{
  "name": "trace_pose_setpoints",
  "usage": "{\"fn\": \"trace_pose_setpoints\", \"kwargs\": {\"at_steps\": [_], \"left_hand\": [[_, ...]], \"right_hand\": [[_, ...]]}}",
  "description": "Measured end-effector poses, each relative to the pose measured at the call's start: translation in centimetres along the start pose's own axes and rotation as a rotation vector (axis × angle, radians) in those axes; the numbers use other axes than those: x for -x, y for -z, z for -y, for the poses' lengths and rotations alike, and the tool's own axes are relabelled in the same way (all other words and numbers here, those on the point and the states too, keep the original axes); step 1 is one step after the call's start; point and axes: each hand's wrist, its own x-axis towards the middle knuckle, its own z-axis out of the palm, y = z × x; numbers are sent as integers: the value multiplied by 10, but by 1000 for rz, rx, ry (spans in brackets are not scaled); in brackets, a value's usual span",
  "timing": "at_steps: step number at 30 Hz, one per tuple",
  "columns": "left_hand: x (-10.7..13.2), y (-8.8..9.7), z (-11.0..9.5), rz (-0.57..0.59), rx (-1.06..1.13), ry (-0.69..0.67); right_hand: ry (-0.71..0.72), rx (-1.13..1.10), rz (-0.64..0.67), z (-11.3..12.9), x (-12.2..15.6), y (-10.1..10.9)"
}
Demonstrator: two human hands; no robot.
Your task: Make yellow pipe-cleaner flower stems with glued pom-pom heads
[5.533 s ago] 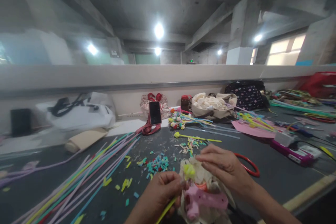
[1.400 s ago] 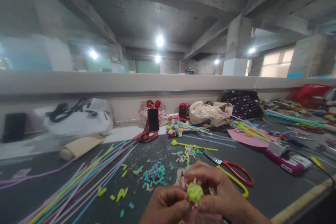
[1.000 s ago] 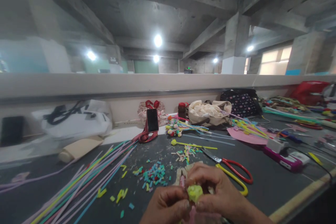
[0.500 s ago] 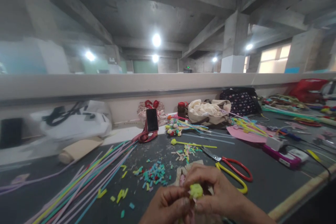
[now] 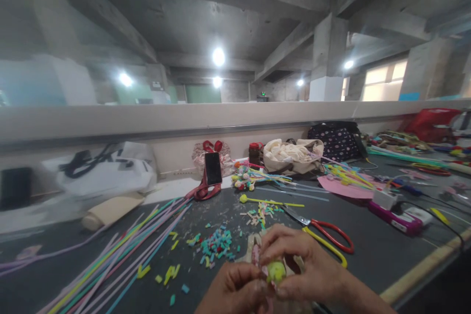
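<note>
Low in the middle of the head view, both hands meet around a small yellow-green rounded piece (image 5: pixel 275 272) that looks like a little flower head. My right hand (image 5: pixel 305 265) has its fingers curled round the far and right sides of it. Against its left side, my left hand (image 5: pixel 237 287) pinches something pale pink, mostly hidden by the fingers. Beneath the hands lies a crumpled beige cloth or paper (image 5: pixel 250 252), partly covered. To the right of my right hand rest scissors (image 5: pixel 312 225) with one red and one yellow handle.
Cut bits in blue and green (image 5: pixel 217 244) lie left of the hands. Long coloured strips (image 5: pixel 128 250) stretch across the left. A yellow-tipped stem (image 5: pixel 272 201), a bunch of small flowers (image 5: pixel 245 176), a phone (image 5: pixel 213 169) and a purple power strip (image 5: pixel 395 217) stand farther off.
My right hand has shifted slightly and its fingers have turned over the yellow-green piece, which sits a little lower. My left hand stays nearly in place.
</note>
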Motion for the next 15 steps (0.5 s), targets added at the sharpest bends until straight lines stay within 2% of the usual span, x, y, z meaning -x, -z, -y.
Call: {"fn": "trace_pose_setpoints", "kwargs": {"at_steps": [5,9,15], "left_hand": [[2,-1,-7,-45,-23,-24],[1,1,-1,-76,-19,-30],[-4,6,5,-56,-31,-87]], "right_hand": [[-33,-20,-14,-1,-1,-2],[-12,-23,-36,-1,-1,-4],[4,-19,-52,-8,-1,-3]]}}
